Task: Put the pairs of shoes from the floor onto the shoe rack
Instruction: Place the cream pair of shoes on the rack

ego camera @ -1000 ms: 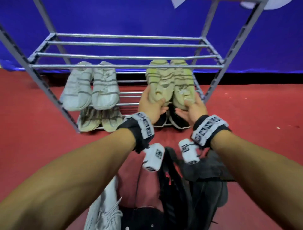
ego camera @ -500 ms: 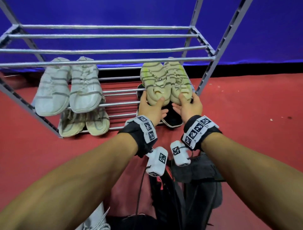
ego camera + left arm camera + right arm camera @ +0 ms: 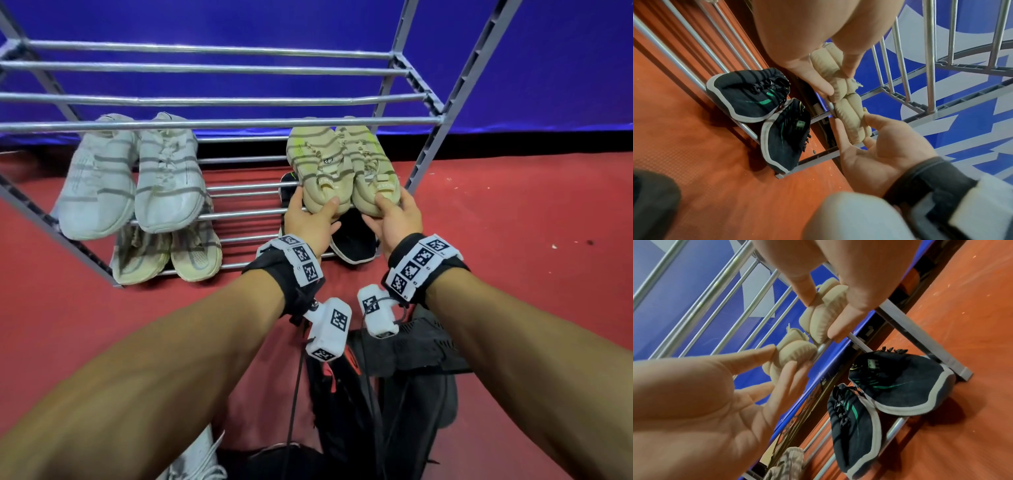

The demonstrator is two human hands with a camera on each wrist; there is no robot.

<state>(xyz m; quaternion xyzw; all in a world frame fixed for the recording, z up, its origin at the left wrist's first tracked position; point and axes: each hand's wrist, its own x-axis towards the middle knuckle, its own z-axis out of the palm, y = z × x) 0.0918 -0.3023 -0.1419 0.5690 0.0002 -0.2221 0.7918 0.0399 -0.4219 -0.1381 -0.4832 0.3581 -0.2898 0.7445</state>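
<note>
A beige pair of sneakers with yellow-green stripes (image 3: 342, 164) lies on the right of the middle shelf of the grey metal shoe rack (image 3: 219, 121), toes toward the wall. My left hand (image 3: 313, 209) pinches the heel of the left beige shoe (image 3: 838, 84), thumb on top and fingers beneath. In the same way my right hand (image 3: 394, 209) pinches the heel of the right beige shoe (image 3: 822, 321). Both heels sit at the shelf's front bar.
A white pair (image 3: 130, 178) fills the left of the middle shelf. On the bottom shelf are a tan pair (image 3: 168, 253) and a black pair with green stripes (image 3: 352, 240). The top shelf holds nothing. A dark shoe (image 3: 421, 346) and a white shoe (image 3: 198, 459) lie on the red floor.
My head has drawn closer and turned a little. Both hands stay at the heels of the beige pair, which remains on the middle shelf.
</note>
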